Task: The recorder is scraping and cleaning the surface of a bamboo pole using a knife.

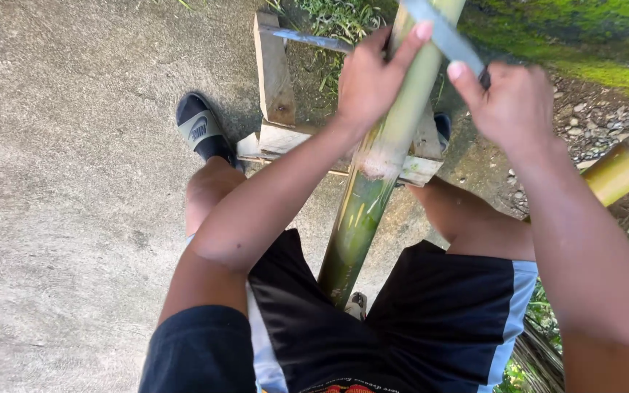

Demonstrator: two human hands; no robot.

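Wooden frame (277, 80) under bamboo pole (373, 182)

The bamboo pole (373, 189) runs out past the top edge, and its lower end is hidden between the thighs behind the black shorts (438, 320). The blade (442, 33) is blurred, cut off at the top edge, and its handle is covered inside the right hand (511, 102). The right sandal (442, 127) is almost wholly hidden behind the wooden stand (278, 94), and a second bamboo piece (624, 167) is cut off by the right edge.
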